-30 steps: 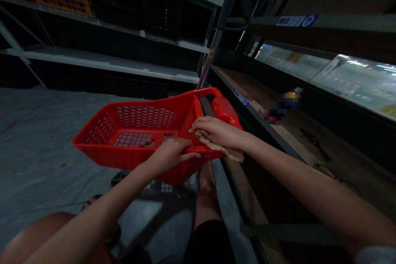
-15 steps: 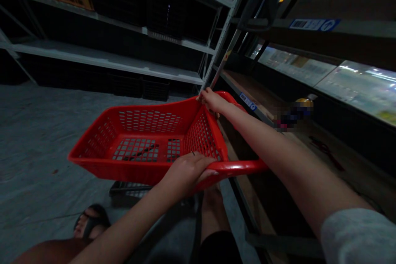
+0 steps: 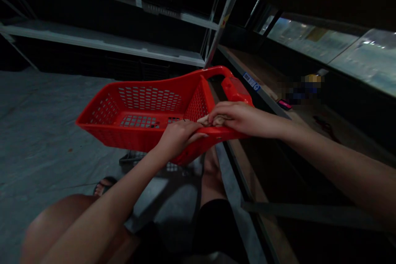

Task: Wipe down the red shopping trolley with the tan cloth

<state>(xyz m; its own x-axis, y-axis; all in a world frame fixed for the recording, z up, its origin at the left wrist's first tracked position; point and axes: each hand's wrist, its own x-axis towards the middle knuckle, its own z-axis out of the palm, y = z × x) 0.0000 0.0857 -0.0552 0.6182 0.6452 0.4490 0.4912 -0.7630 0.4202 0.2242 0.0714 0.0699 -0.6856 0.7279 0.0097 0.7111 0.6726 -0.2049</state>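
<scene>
A red plastic shopping cart (image 3: 139,134) with slotted walls stands before me, its handle end toward the right. My left hand (image 3: 181,135) is closed over the near rim of its basket. Just to the right, my right hand (image 3: 239,117) presses a crumpled pale cloth (image 3: 220,119) onto the same near rim, close to the handle (image 3: 235,88). The fingers are bent round the cloth and hide part of it. Beneath the basket, a dark lower frame (image 3: 131,159) shows in part.
A wooden shelf unit (image 3: 262,66) runs close along the right, carrying a phone-like object (image 3: 284,104), a blurred item and a dark red thing (image 3: 324,128). White metal racking (image 3: 105,47) stands behind the cart. My legs and a sandalled foot (image 3: 103,185) are below on the grey floor.
My right hand has come from the far corner of the basket to the near rim, beside the left hand. The left hand keeps its hold. The view has shifted, and the cart appears higher.
</scene>
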